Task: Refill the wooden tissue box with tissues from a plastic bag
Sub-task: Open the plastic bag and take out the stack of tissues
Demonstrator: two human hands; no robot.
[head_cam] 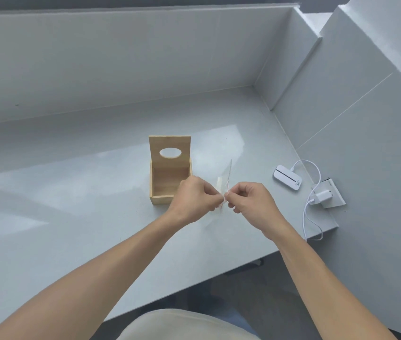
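Note:
The wooden tissue box (162, 182) stands on the grey counter with its lid (170, 150) raised upright; the lid has an oval hole, and the inside of the box looks empty. Just right of the box, my left hand (195, 198) and my right hand (249, 198) both pinch the top edge of a clear plastic bag (226, 177) with a thin red seal line. The bag is held edge-on above the counter. A pale folded tissue shows faintly through it. The bag's lower part is almost invisible against the counter.
A white pocket device (287, 177) with a white cable (310, 217) lies at the right. A white charger (322, 196) sits in a socket plate at the counter's right edge. Grey walls enclose the back and right. The counter's front edge runs diagonally below my forearms.

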